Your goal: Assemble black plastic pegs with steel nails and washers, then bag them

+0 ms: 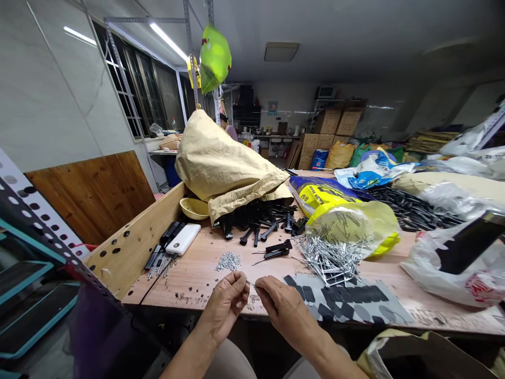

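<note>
Close to the table's front edge, my left hand and my right hand face each other, fingertips pinched. A thin metal rod spans the small gap between them; most of it is hidden by the fingers. Just beyond my left hand lies a small heap of silvery nuts. Black plastic pieces with thin metal rods lie past my right hand. Farther right, a pile of long metal rods spills from a yellow and blue bag.
Black plastic parts spill from a large tan sack. A white power bank lies by the wooden side board. Black pads cover a grey sheet at front right, beside a white plastic bag. A person is in the background.
</note>
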### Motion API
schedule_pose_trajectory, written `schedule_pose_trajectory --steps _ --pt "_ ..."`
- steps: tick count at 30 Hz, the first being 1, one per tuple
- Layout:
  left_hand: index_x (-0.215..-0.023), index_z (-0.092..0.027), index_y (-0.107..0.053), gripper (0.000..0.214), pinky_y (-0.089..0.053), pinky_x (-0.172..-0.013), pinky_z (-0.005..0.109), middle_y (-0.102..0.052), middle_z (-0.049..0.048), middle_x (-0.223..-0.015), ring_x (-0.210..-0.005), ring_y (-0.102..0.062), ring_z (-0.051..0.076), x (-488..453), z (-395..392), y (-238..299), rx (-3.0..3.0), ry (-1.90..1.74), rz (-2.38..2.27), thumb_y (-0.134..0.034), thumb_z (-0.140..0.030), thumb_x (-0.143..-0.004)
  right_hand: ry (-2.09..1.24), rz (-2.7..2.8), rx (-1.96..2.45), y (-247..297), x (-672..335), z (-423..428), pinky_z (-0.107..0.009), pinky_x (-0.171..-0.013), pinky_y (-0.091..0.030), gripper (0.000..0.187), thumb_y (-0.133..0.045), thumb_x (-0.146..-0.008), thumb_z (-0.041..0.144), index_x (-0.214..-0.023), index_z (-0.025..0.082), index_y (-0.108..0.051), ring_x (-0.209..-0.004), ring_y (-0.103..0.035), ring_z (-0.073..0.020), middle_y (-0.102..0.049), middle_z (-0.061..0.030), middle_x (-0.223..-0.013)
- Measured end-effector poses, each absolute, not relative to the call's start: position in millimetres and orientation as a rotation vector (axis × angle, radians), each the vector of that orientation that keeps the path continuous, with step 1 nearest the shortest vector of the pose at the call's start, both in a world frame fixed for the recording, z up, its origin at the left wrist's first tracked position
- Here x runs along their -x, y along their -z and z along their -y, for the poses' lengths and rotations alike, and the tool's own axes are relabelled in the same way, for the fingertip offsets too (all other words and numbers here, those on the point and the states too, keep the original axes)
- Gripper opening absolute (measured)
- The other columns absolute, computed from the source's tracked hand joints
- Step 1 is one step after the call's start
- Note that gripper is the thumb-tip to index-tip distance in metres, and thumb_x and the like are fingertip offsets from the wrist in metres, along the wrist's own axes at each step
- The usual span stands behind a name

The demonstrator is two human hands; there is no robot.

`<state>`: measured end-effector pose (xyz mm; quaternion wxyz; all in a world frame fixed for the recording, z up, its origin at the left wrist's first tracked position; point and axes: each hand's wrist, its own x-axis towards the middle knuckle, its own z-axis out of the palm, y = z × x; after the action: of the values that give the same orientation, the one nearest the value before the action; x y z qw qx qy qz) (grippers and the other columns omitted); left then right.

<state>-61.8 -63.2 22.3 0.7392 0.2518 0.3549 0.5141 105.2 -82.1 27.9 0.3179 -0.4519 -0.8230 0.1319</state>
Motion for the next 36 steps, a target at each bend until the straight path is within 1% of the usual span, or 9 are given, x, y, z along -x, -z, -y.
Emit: schedule_pose_trajectory --steps 4,12,14,17,20,26,29,33,36 --pt "-0.073 -0.014 -0.059 0.029 -0.038 -0.054 0.015 -0.062 -0.0007 -0.063 -0.057 -0.049 0.006 58 64 -22 -0.834 -1.172 -0.903 -0.081 -0.032 -0.068 -0.347 2.148 1.237 -22 -109 85 -0.024 -0.066 -0.042 0.015 -0.041 -0.098 0.021 -0.092 0.022 -0.055 -0.075 -0.062 -0.016 -0.064 -0.0022 -0.082" --pt "-0.071 -0.014 -0.062 0.031 -0.032 -0.05 0.018 -0.065 0.0015 -0.061 -0.052 -0.045 0.007 56 63 -8 -0.96 -1.115 -0.996 -0.077 -0.041 -0.069 -0.502 2.06 1.249 -15 -112 89 -0.025 -0.068 -0.041 0.017 -0.042 -0.097 0.024 -0.088 0.021 -0.056 -0.076 -0.06 -0.016 -0.064 -0.0031 -0.082" --pt "-0.07 -0.014 -0.064 0.029 -0.033 -0.05 0.019 -0.065 0.0014 -0.06 -0.051 -0.044 0.007 57 63 -8 -1.022 -1.121 -1.003 -0.077 -0.04 -0.069 -0.69 1.988 1.245 -17 -113 88 -0.024 -0.063 -0.039 0.02 -0.044 -0.096 0.029 -0.082 0.02 -0.056 -0.068 -0.055 -0.0137 -0.06 -0.0006 -0.072" --pt "-0.073 -0.015 -0.068 0.024 -0.038 -0.056 0.021 -0.067 0.0018 -0.063 -0.057 -0.051 0.01 58 64 -10 -1.119 -1.135 -1.003 -0.078 -0.036 -0.068 -1.239 1.741 1.182 -19 -116 87 -0.02 -0.044 -0.029 0.031 -0.046 -0.094 0.044 -0.077 0.02 -0.052 -0.044 -0.039 -0.0081 -0.047 0.0059 -0.054" --pt "-0.076 -0.016 -0.072 0.021 -0.041 -0.062 0.022 -0.067 0.0015 -0.068 -0.064 -0.055 0.012 59 66 -13 -1.156 -1.141 -1.019 -0.079 -0.034 -0.066 -1.6 1.5 1.089 -16 -116 84 -0.02 -0.033 -0.019 0.04 -0.049 -0.088 0.059 -0.078 0.02 -0.05 -0.033 -0.028 -0.0051 -0.043 0.0087 -0.051" --pt "-0.076 -0.015 -0.073 0.023 -0.036 -0.055 0.02 -0.058 -0.0018 -0.057 -0.055 -0.045 0.008 55 62 -7 -1.073 -1.081 -0.989 -0.074 -0.037 -0.072 -1.465 1.42 1.083 4 -114 83 -0.017 -0.036 -0.02 0.044 -0.056 -0.085 0.06 -0.073 0.019 -0.051 -0.038 -0.032 -0.0032 -0.042 0.0084 -0.051" --pt "-0.073 -0.015 -0.071 0.019 -0.038 -0.055 0.019 -0.06 -0.001 -0.06 -0.056 -0.048 0.008 50 62 -3 -1.013 -1.139 -1.0 -0.079 -0.031 -0.066 -1.568 1.334 1.053 7 -112 84 -0.017 -0.034 -0.021 0.046 -0.059 -0.081 0.062 -0.073 0.019 -0.05 -0.036 -0.033 -0.0031 -0.044 0.0077 -0.054" --pt "-0.103 -0.019 -0.07 0.041 -0.043 -0.058 0.02 -0.072 0.0067 -0.09 -0.067 -0.058 0.011 43 68 -11 -0.926 -1.13 -0.966 -0.081 -0.026 -0.064 -1.815 1.117 0.928 4 -116 92 -0.015 -0.033 -0.025 0.047 -0.065 -0.076 0.063 -0.079 0.018 -0.052 -0.038 -0.034 -0.0026 -0.049 0.006 -0.062" --pt "-0.128 -0.025 -0.056 0.069 -0.042 -0.052 0.018 -0.068 0.01 -0.116 -0.065 -0.06 0.01 43 71 -22 -0.887 -1.077 -0.916 -0.082 -0.025 -0.064 -1.708 1.107 0.99 7 -140 98 -0.016 -0.036 -0.028 0.048 -0.066 -0.074 0.064 -0.079 0.017 -0.055 -0.041 -0.036 -0.0033 -0.049 0.0057 -0.061"
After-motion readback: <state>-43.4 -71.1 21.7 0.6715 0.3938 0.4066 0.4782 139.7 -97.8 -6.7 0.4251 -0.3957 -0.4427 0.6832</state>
